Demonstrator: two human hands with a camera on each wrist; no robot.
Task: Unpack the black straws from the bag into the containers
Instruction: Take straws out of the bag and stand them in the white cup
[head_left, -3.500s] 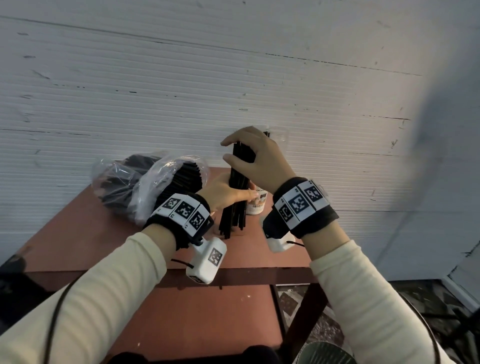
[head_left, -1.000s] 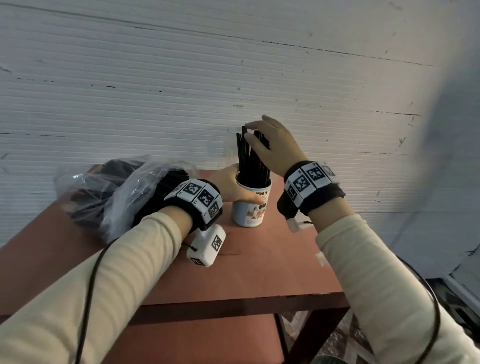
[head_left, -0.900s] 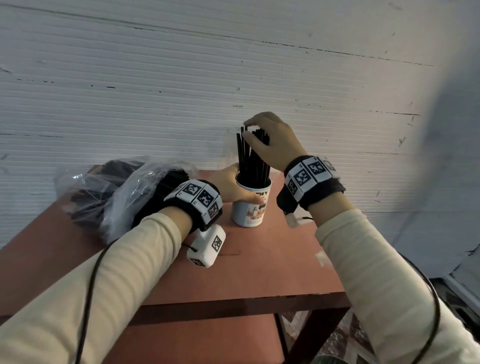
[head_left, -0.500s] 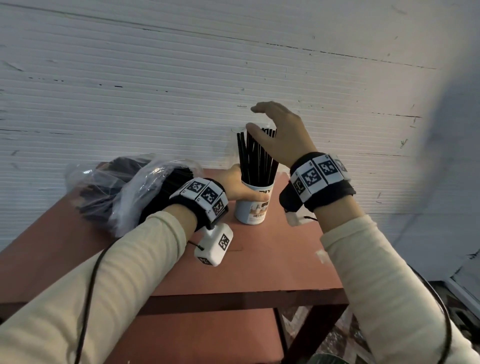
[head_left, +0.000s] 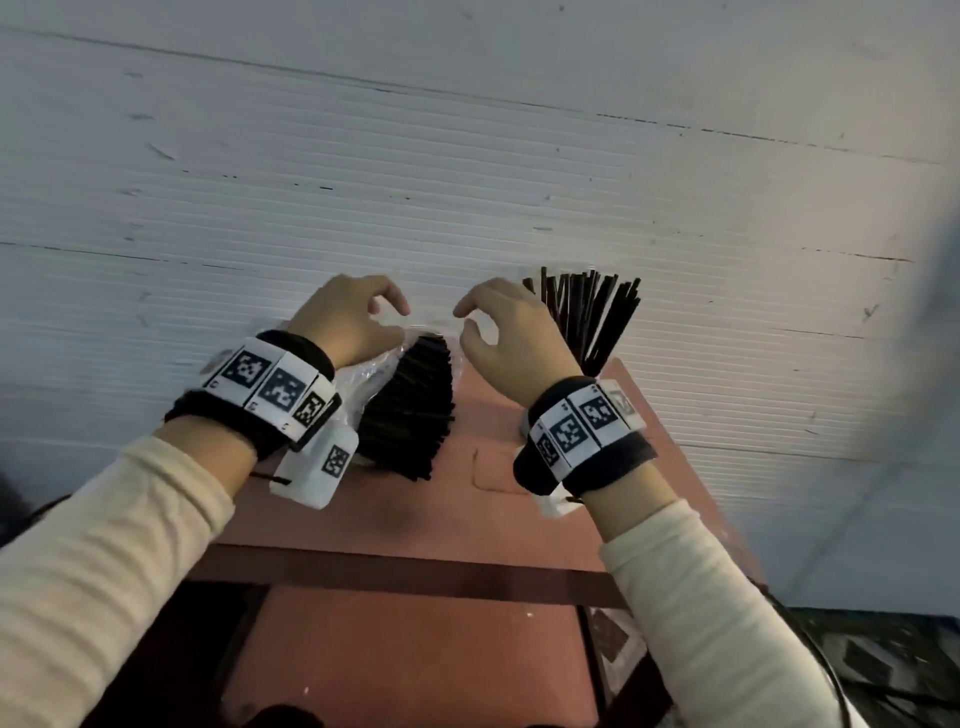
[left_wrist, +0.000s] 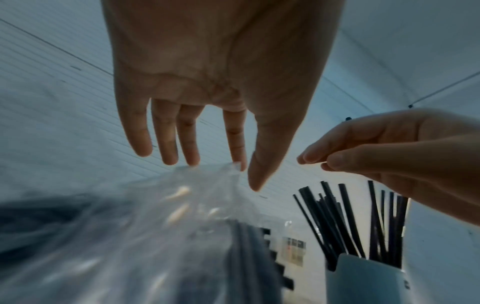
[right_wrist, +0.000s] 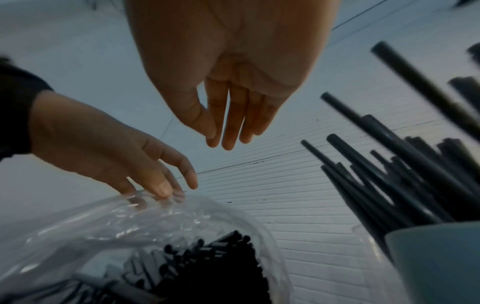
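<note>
A clear plastic bag (head_left: 375, 372) full of black straws (head_left: 410, 415) lies on the red-brown table (head_left: 441, 499), its mouth facing me. My left hand (head_left: 387, 306) is at the top edge of the mouth. In the wrist views the thumb lies on the front of the plastic (right_wrist: 130, 222) and the fingertips behind it, pinching the rim. My right hand (head_left: 467, 322) hovers just right of the bag, fingers loosely bent, thumb near the fingertips, holding nothing. Behind it, straws fan out (head_left: 587, 312) of a white cup (right_wrist: 436, 259), which my right wrist mostly hides in the head view.
A white ribbed wall (head_left: 467, 182) rises directly behind the table. The cup stands near the table's back right corner. A lower shelf (head_left: 415, 649) of the same colour sits under the tabletop, and dark floor shows at the right.
My right hand has let go of the straws standing in the cup and swung left towards the bag. My left hand has left the cup and gone up to the bag's mouth.
</note>
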